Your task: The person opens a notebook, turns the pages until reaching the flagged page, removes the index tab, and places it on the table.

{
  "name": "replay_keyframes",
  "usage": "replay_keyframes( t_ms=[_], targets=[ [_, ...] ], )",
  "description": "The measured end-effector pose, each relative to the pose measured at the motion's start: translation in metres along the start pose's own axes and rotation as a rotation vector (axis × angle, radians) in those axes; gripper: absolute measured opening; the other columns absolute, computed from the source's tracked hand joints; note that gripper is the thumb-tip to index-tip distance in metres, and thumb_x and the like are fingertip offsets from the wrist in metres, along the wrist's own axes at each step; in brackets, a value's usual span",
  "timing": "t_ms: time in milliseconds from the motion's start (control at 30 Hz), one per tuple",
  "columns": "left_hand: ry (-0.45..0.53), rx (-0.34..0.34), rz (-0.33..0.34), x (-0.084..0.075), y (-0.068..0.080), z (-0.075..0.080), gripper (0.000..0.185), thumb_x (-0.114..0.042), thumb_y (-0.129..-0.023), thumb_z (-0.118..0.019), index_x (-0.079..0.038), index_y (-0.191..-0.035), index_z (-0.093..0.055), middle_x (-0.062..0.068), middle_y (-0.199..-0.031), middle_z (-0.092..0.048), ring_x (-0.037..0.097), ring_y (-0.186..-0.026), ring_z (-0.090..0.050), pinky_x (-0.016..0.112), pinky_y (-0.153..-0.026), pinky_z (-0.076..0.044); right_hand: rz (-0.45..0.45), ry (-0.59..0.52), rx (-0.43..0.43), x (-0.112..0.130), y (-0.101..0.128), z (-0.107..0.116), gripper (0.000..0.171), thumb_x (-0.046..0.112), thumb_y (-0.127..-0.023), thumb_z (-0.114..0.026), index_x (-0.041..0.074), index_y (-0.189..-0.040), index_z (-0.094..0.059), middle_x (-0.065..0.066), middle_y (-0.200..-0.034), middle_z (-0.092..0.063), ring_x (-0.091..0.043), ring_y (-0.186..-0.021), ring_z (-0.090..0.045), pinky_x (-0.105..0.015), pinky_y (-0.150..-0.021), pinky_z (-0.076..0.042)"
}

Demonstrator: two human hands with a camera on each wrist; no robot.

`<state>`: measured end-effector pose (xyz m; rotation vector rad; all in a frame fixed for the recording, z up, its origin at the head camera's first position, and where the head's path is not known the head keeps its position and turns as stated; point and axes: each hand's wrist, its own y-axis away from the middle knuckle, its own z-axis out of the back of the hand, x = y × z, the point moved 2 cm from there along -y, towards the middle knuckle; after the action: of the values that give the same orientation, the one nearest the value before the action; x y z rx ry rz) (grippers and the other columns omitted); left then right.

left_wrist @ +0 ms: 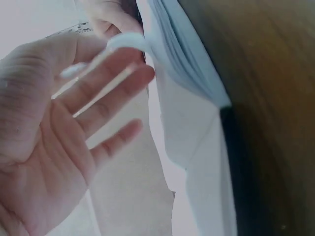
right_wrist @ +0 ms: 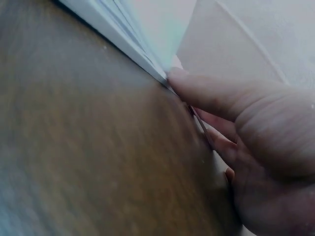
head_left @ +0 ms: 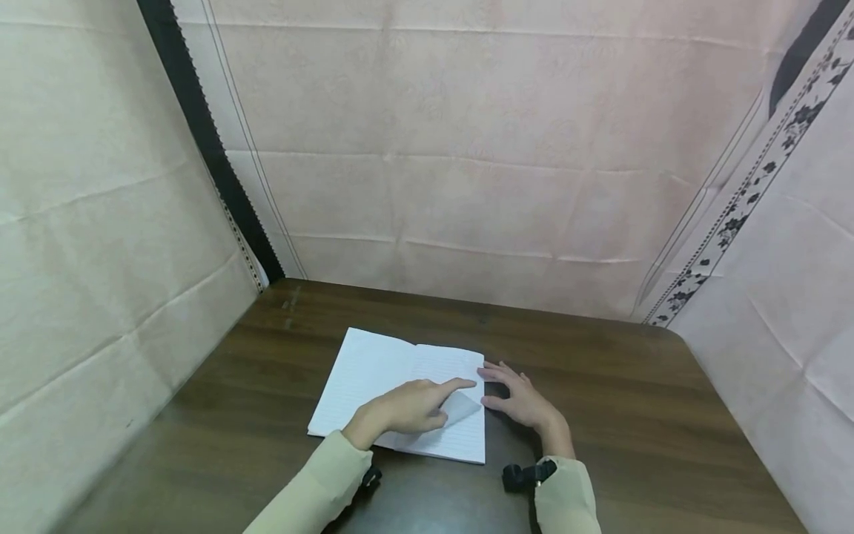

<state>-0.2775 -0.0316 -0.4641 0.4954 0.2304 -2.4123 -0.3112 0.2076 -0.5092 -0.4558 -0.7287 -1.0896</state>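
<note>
An open notebook (head_left: 363, 371) with lined white pages lies on the table. My left hand (head_left: 414, 406) is over its right half, the index finger stretched out across the paper and the thumb apart from it. Between them a page (head_left: 462, 408) stands raised and bent. In the left wrist view, the curled page edge (left_wrist: 129, 40) runs by the thumb and index finger of the left hand (left_wrist: 64, 123), whose other fingers are extended. My right hand (head_left: 523, 400) rests at the notebook's right edge, its thumb (right_wrist: 202, 93) touching the edge near the page stack (right_wrist: 133, 39).
The brown wooden table (head_left: 634, 430) extends around the notebook. Pale cloth hangs behind it (head_left: 467, 185) and on both sides. A dark wrist strap (head_left: 530, 475) with a small black device is on the right wrist.
</note>
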Motion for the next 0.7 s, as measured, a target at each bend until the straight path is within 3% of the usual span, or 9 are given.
replay_keyframes(
  t_ms=[100,233,467,567,700],
  targets=[
    [0.02,-0.023,0.002,0.0,0.002,0.003,0.073,-0.007,-0.095,-0.06,-0.032,-0.156,-0.03,-0.008,-0.061,-0.044,0.004,-0.049,-0.036,0.021,-0.05,-0.036,0.009,-0.004,-0.008,0.0,-0.001,0.0,0.058,0.03,-0.094,-0.07,0.015,-0.147,-0.052,-0.007,-0.159,-0.037,-0.035,-0.152,-0.012,-0.062,-0.116,0.002],
    [0.048,-0.01,0.036,0.005,0.007,0.011,0.068,-0.006,-0.095,-0.057,-0.04,-0.152,-0.04,-0.01,-0.063,-0.039,0.004,-0.05,-0.031,0.021,-0.052,-0.033,-0.002,-0.007,-0.014,-0.001,-0.001,-0.002,0.061,0.031,-0.092,-0.072,0.017,-0.148,-0.051,-0.005,-0.158,-0.038,-0.034,-0.152,-0.013,-0.06,-0.117,0.001],
    [0.061,0.002,0.077,0.019,0.026,0.035,0.057,-0.002,-0.09,-0.058,-0.033,-0.138,-0.06,-0.01,-0.06,-0.031,0.005,-0.049,-0.025,0.023,-0.052,-0.03,-0.058,-0.016,-0.008,-0.004,-0.002,-0.004,0.071,0.037,-0.087,-0.077,0.024,-0.151,-0.047,-0.005,-0.161,-0.033,-0.033,-0.152,-0.011,-0.061,-0.117,0.001],
    [0.069,0.014,0.091,0.026,0.032,0.044,0.054,-0.002,-0.09,-0.058,-0.031,-0.136,-0.062,-0.008,-0.063,-0.034,0.006,-0.05,-0.026,0.024,-0.054,-0.031,-0.05,-0.009,-0.011,-0.005,-0.002,-0.004,0.072,0.038,-0.086,-0.077,0.025,-0.15,-0.047,-0.005,-0.161,-0.033,-0.032,-0.152,-0.011,-0.062,-0.116,0.002],
    [0.079,0.029,0.148,0.035,0.041,0.052,0.046,-0.006,-0.093,-0.06,-0.03,-0.133,-0.065,-0.008,-0.081,-0.054,0.006,-0.052,-0.033,0.027,-0.061,-0.037,-0.028,0.023,0.003,-0.006,-0.001,-0.003,0.068,0.04,-0.087,-0.075,0.026,-0.148,-0.05,-0.003,-0.162,-0.031,-0.031,-0.153,-0.01,-0.061,-0.117,0.002]
  ],
)
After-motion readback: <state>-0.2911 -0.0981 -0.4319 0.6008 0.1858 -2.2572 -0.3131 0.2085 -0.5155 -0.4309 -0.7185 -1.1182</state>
